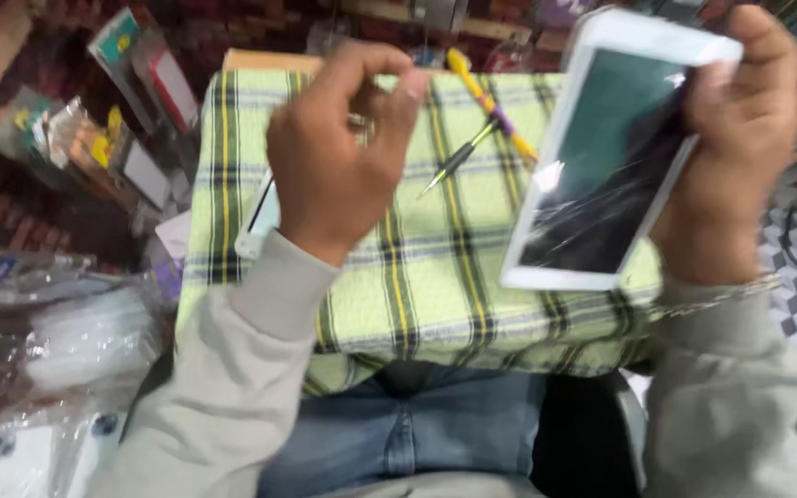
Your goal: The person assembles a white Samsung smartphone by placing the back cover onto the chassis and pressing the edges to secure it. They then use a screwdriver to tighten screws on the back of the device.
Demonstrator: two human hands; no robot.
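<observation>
A glossy glass-fronted white phone (606, 152) shines above the matt, woven green plaid cloth (435, 267).

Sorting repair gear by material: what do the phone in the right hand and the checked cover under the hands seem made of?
Smartphone: glossy glass front, judging by the glare streaks, in a smooth white frame, probably plastic. Checked cloth: woven fabric, matte, likely cotton; its green, yellow and black plaid folds softly over the edge.
</observation>
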